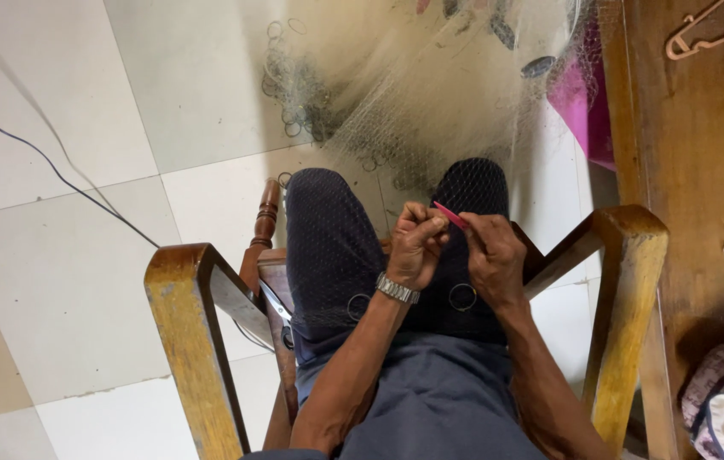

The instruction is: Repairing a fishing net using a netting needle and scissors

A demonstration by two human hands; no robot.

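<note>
Person sits in a wooden chair (pixel 196 290), seen from above; places given rel. to that chair. Left hand (pixel 417 243) w/ a metal wristwatch (pixel 398 289) is over the lap between the two armrests, fingers curled in and pinched together on fine mesh of a fishing net (pixel 404 94). Right hand (pixel 491 251) is just beside it, touching or nearly so, fingers closed, pinching a small pink netting needle (pixel 450 215) whose tip pokes up-left toward the left fingertips. The net drapes over both knees inside the chair and spreads out onto the tiled floor (pixel 55 281) ahead of the seat, piled pale and see-through there. Metal rings (pixel 462 296) hang on the net: two lie on the lap just below the hands, many more bunched on the floor part ahead of the chair. Scissors (pixel 276 308) rest on the seat edge by the left armrest, next to the thigh. A dark cable (pixel 46 162) runs across the floor to the chair's left. Right of the chair stands a wooden table (pixel 703 153), w/ a plastic hanger (pixel 715 38) on its far end & a few loose rings on it. Pink item (pixel 583 106) sits between net pile & table; can't tell what it is.
</note>
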